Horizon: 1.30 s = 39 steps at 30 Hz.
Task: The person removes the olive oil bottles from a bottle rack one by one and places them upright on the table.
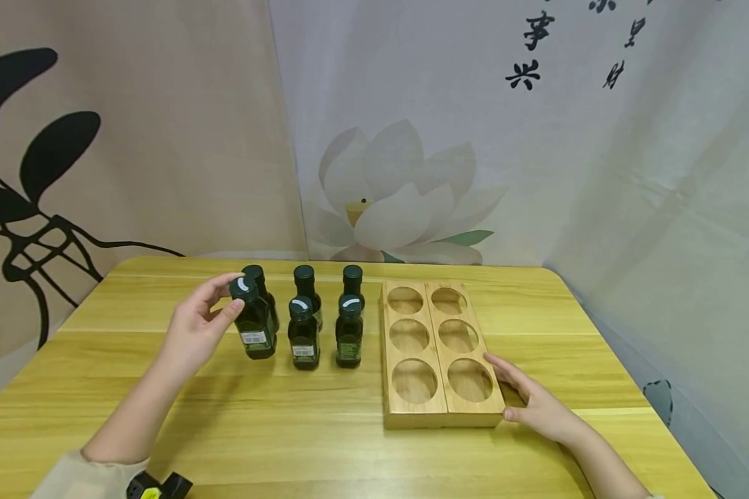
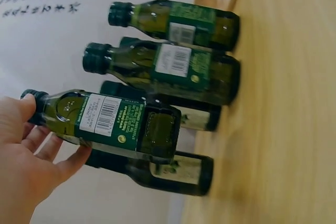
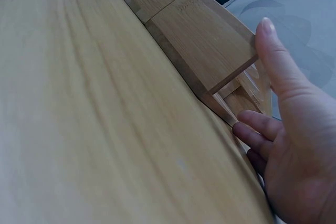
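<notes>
My left hand (image 1: 198,320) pinches a dark green glass bottle (image 1: 254,326) by its cap, between thumb and fingers. In the left wrist view this bottle (image 2: 107,121) shows a barcode label, and its base hangs off the table. Beside it two similar bottles stand in the front row, a middle bottle (image 1: 303,339) and a right-hand bottle (image 1: 349,338). My right hand (image 1: 537,403) rests at the near right corner of a wooden rack (image 1: 442,416) with round holes in two columns. Its thumb (image 3: 278,61) touches the rack's edge; the fingers lie loosely along the side.
Three more bottles stand in a back row, among them a bottle (image 1: 352,281) near the rack. Everything is on a light wooden table (image 1: 274,436). Behind the table hangs a printed cloth (image 1: 412,104) with a lotus and dark leaves.
</notes>
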Tool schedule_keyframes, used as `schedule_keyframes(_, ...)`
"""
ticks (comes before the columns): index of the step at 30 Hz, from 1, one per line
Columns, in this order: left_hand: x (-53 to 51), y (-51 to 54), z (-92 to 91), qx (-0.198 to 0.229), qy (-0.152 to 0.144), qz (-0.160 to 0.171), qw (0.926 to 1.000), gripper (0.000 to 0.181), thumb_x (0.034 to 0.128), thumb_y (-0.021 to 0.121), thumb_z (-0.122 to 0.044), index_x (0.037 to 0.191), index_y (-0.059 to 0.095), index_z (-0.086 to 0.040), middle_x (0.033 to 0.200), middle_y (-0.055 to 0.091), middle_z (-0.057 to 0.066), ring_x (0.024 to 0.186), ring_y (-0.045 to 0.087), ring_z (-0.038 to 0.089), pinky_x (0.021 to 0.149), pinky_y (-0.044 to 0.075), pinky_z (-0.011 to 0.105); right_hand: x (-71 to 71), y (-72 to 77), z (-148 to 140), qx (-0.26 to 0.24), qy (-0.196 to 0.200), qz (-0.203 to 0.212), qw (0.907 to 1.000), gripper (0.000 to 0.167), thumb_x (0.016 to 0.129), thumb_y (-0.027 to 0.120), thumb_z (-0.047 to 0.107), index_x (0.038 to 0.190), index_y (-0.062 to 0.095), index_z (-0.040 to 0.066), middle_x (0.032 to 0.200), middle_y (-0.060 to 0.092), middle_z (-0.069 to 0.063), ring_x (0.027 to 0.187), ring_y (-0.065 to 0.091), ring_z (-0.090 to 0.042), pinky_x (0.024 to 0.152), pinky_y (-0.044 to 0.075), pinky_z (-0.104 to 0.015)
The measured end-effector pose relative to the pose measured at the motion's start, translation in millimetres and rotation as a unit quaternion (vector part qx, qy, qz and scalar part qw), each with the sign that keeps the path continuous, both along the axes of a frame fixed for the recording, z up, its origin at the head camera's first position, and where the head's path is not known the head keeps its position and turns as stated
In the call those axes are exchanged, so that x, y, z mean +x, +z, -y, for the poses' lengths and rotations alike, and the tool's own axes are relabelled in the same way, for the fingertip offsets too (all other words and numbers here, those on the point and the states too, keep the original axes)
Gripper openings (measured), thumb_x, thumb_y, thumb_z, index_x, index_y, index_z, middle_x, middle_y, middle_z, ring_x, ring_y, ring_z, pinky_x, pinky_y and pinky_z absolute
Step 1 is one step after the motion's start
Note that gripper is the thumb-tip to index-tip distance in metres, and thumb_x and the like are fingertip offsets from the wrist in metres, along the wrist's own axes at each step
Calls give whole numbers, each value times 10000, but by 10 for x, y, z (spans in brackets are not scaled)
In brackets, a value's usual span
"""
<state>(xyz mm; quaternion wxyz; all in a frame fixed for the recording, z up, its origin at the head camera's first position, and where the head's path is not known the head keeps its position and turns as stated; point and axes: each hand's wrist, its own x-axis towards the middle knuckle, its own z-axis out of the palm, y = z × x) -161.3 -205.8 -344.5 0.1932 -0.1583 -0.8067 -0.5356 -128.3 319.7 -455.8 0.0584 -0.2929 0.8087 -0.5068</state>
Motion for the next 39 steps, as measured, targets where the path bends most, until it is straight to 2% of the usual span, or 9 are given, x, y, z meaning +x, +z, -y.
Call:
schedule_keyframes(9, -12, -152, 75, -205, -68, 195, 9996, 389, 932, 589, 20, 1314, 517, 17, 1141, 593, 211, 991, 555, -34, 794, 484, 140, 8, 28, 13, 53, -62, 12, 10000, 787, 899, 638, 442, 1528, 254, 166, 1530, 298, -50, 1301, 364, -103, 1026, 255, -194)
schedule_keyframes(20, -26, -343, 150, -324, -76, 183, 9993, 391, 920, 601, 37, 1303, 526, 22, 1114, 600, 195, 994, 549, -35, 794, 477, 127, 15, 47, 29, 248, -160, -4, 9996, 787, 898, 611, 494, 1529, 254, 187, 1495, 326, -174, 1292, 380, -133, 1021, 278, -224)
schedule_keyframes(26, -29, -383, 178, -334, 18, 191, 9993, 401, 929, 598, 16, 1323, 523, 2, 1100, 598, 162, 982, 555, -35, 784, 479, 122, 0, 49, 28, 255, -166, -12, 9995, 791, 898, 615, 491, 1530, 250, 188, 1494, 325, -181, 1292, 380, -136, 1022, 271, -223)
schedule_keyframes(30, -35, -397, 190, -314, -20, 212, 9993, 416, 932, 598, 5, 1340, 516, -9, 1119, 609, 188, 990, 561, -18, 786, 479, 124, -14, 46, 21, 169, -78, -12, 9998, 774, 908, 645, 408, 1530, 249, 174, 1513, 299, -160, 1298, 373, -123, 1029, 261, -204)
schedule_keyframes(34, -33, -407, 190, -326, -44, 271, 9991, 436, 938, 600, -17, 1363, 501, -14, 1137, 615, 194, 1001, 554, -25, 793, 472, 118, -16, 69, 3, 139, 45, 61, 9999, 763, 907, 681, 214, 1530, 244, 158, 1539, 270, -111, 1307, 362, -103, 1034, 252, -186)
schedule_keyframes(39, -24, -391, 209, -402, -144, 190, 9989, 456, 943, 594, -22, 1383, 473, 3, 1223, 573, 219, 1049, 518, -38, 835, 444, 106, 31, 154, -39, 258, -17, 112, 9996, 725, 913, 601, 18, 1528, 232, 123, 1515, 316, -126, 1290, 403, -124, 1005, 340, -270)
